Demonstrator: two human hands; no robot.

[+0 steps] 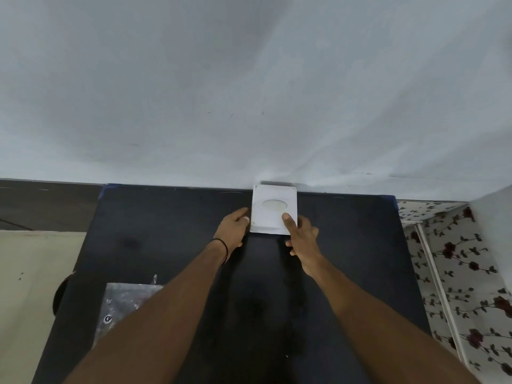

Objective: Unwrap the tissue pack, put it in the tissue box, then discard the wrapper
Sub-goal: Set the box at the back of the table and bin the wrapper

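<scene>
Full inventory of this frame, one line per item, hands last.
tissue box: 1, white with oval opening, far edge of table against the wall
wrapper: 1, clear crinkled plastic, near-left of table, partly under the left forearm
table: 1, black
wall: 1, pale grey
floral cloth: 1, white with dark red roses, right
wristband: 1, black, left wrist
left hand: 1, at the box's left side
right hand: 1, thumb on the box top

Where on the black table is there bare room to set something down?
Bare: the table right of the right hand, and the left stretch between left hand and wrapper. Crowded: the far edge, where both hands flank the tissue box, and the near-left corner.
</scene>
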